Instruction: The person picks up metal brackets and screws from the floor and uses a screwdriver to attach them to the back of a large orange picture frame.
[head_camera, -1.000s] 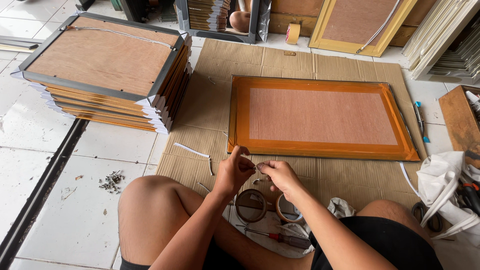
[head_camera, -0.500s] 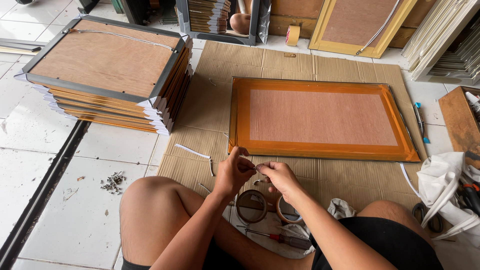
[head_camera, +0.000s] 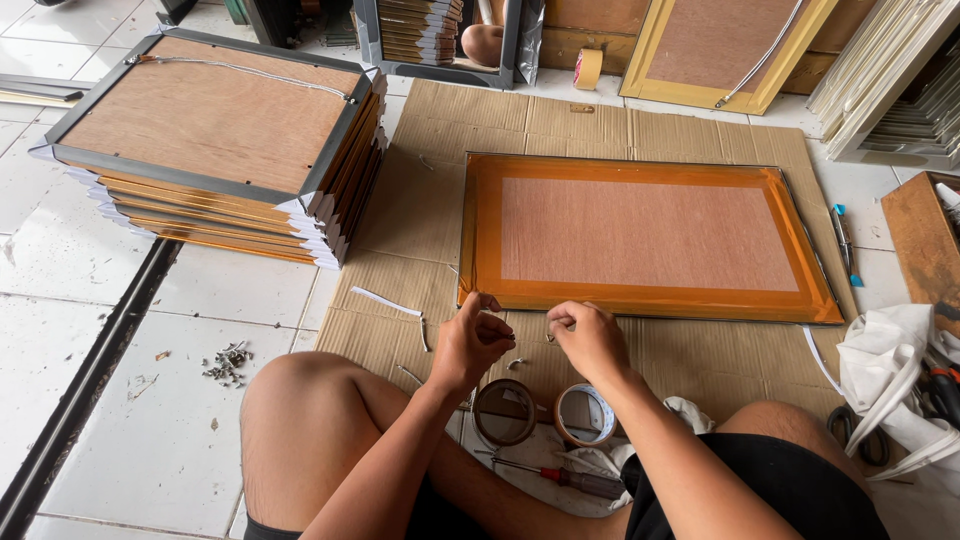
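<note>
White tiled floor, flattened cardboard sheets (head_camera: 600, 130) spread over it, person sitting with bare knees at the near edge. Backed picture frame (head_camera: 645, 235) lies flat, back side up, on the cardboard, brown board in the middle with orange tape all round its border; long axis runs left to right, near long edge just beyond the hands. Left hand (head_camera: 470, 340) and right hand (head_camera: 590, 340) sit close together just near of that edge, toward the frame's near-left corner, not clearly touching it. Both hands have fingers curled in a pinch, each apparently on something small and thin; too small to tell what. Two tape rolls (head_camera: 545, 412) lie flat just near of the hands, between the knees, with a screwdriver (head_camera: 560, 478) nearer still on a white cloth. Stack of wrapped frames (head_camera: 215, 140) sits far left, tilted corner toward the person. Pile of small screws (head_camera: 226, 362) on the tile at left. Another gold-edged frame (head_camera: 720, 50) leans at the far wall, masking tape roll (head_camera: 588, 68) beside it.
</note>
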